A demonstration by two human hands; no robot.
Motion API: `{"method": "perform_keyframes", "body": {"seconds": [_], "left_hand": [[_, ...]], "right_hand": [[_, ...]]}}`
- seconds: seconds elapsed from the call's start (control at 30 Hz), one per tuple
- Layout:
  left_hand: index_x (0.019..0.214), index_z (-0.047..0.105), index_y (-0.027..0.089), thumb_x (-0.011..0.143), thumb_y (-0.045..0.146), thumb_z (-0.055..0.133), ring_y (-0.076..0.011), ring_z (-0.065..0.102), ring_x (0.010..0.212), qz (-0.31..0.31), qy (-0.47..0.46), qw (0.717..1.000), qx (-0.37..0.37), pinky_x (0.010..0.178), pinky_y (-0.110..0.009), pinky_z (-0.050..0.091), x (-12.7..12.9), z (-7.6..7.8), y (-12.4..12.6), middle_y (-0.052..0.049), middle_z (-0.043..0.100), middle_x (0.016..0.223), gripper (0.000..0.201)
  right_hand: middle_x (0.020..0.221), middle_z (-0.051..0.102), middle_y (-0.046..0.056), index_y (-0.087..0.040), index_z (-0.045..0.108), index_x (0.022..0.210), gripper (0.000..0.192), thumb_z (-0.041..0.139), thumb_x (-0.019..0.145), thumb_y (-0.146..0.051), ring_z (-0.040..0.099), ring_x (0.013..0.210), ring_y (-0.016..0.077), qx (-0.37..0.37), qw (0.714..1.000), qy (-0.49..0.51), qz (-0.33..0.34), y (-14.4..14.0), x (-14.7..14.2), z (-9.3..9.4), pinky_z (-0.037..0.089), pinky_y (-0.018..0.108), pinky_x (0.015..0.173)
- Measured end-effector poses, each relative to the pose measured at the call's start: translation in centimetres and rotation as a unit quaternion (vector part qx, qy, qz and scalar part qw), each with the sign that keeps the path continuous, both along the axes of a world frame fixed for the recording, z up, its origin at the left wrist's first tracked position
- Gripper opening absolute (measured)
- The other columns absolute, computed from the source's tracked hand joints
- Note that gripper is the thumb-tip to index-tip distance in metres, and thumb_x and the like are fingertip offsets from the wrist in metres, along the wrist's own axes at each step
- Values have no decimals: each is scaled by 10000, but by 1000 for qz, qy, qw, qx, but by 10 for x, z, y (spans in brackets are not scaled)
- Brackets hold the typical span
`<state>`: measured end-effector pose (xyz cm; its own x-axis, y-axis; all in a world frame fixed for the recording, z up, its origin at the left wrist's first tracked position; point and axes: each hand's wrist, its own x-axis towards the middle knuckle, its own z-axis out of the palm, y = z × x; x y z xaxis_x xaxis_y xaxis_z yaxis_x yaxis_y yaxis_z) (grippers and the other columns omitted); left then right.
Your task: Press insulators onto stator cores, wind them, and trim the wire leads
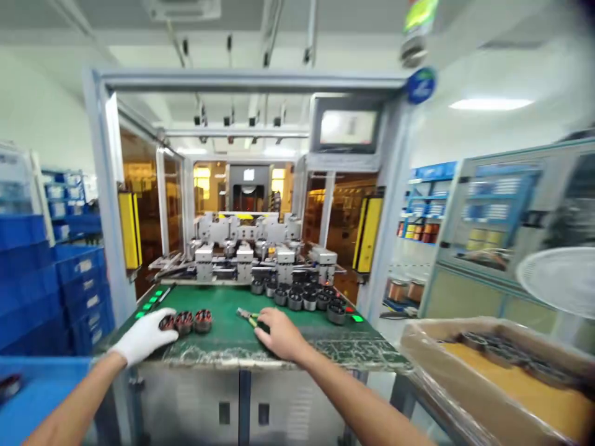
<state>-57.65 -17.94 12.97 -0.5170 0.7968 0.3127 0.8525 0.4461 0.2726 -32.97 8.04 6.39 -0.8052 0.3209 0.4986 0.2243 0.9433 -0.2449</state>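
My left hand (147, 336), in a white glove, curls its fingers round a copper-wound motor stator (167, 323) at the left of the green work mat (227, 303). Two more wound stators, a middle one (185, 322) and a right one (203, 320), stand in a row beside it. My bare right hand (280, 334) is closed on the handles of small cutting pliers (246, 316), whose jaws point to the upper left just over the mat. Part of the handles is hidden by my fingers.
Several dark stator cores (309, 300) crowd the mat's right rear. Behind them stands a winding machine (245, 255) inside a metal frame with yellow side guards (367, 235). A cardboard box (465, 378) of cores is at right; blue bins (83, 279) stack up at left.
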Motion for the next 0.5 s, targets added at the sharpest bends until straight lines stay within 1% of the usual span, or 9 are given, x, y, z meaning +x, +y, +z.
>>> {"method": "perform_keyframes", "body": {"seconds": [0.07, 0.13, 0.17, 0.27, 0.33, 0.37, 0.4, 0.43, 0.5], "left_hand": [[1099, 688, 237, 774, 423, 606, -312, 729, 983, 12, -12, 999, 32, 901, -430, 575, -3, -7, -5, -72, 771, 1054, 384], [1075, 677, 241, 776, 471, 627, -328, 721, 1006, 34, -22, 997, 60, 921, -453, 569, -1, -9, -17, -73, 770, 1050, 381], [1082, 667, 229, 775, 497, 636, -334, 716, 1014, 47, -21, 996, 71, 926, -462, 565, 4, -7, -24, -81, 767, 1056, 408], [1164, 617, 206, 796, 547, 635, -312, 707, 1037, 61, 2, 993, 105, 929, -456, 565, 40, 6, -45, -87, 746, 1112, 502], [1216, 584, 214, 810, 536, 649, -280, 700, 1059, 30, 33, 991, 129, 938, -423, 565, 74, 12, -54, -74, 730, 1155, 522], [1226, 577, 217, 816, 508, 663, -266, 697, 1069, 6, 58, 989, 136, 950, -405, 562, 91, 12, -56, -72, 724, 1170, 510], [1227, 575, 217, 824, 473, 674, -255, 697, 1071, -19, 90, 986, 142, 956, -389, 560, 108, 11, -56, -73, 721, 1178, 488], [1227, 574, 211, 833, 440, 678, -248, 699, 1066, -42, 124, 980, 148, 955, -376, 560, 123, 7, -57, -79, 720, 1176, 468], [1238, 565, 188, 865, 403, 655, -245, 705, 1047, -89, 184, 966, 158, 932, -364, 571, 147, -2, -56, -103, 724, 1155, 440]], "right_hand": [[1115, 670, 120, -133, 743, 985, 239, 655, 852, -312, 628, 1047, 242, -3, 1000, 14, -1, 1, -4, 0, 485, 334, 949], [1077, 676, 129, -123, 744, 957, 221, 678, 828, -290, 629, 1039, 259, -15, 999, 27, 6, 4, -6, 0, 485, 353, 940], [1067, 676, 132, -120, 742, 947, 213, 681, 823, -282, 627, 1037, 262, -25, 999, 36, 13, 5, -6, 0, 484, 363, 943], [1134, 652, 159, -109, 722, 980, 236, 696, 820, -280, 598, 1101, 284, -65, 994, 80, 31, 3, 0, 7, 452, 421, 1013], [1238, 601, 185, -101, 689, 1063, 305, 702, 830, -297, 546, 1194, 297, -95, 987, 122, 41, -11, 8, 17, 406, 456, 1076], [1269, 582, 185, -104, 668, 1103, 335, 700, 842, -312, 533, 1211, 287, -112, 982, 143, 54, -23, 13, 25, 403, 448, 1082], [1249, 593, 159, -126, 653, 1124, 350, 699, 855, -344, 554, 1170, 252, -128, 976, 157, 83, -39, 19, 33, 436, 406, 1047], [1177, 626, 117, -155, 647, 1116, 346, 701, 863, -384, 595, 1053, 200, -148, 966, 169, 130, -57, 26, 42, 489, 341, 954], [982, 656, 57, -163, 652, 1026, 326, 749, 832, -406, 597, 837, 138, -212, 916, 198, 276, -96, 40, 59, 505, 261, 780]]}}
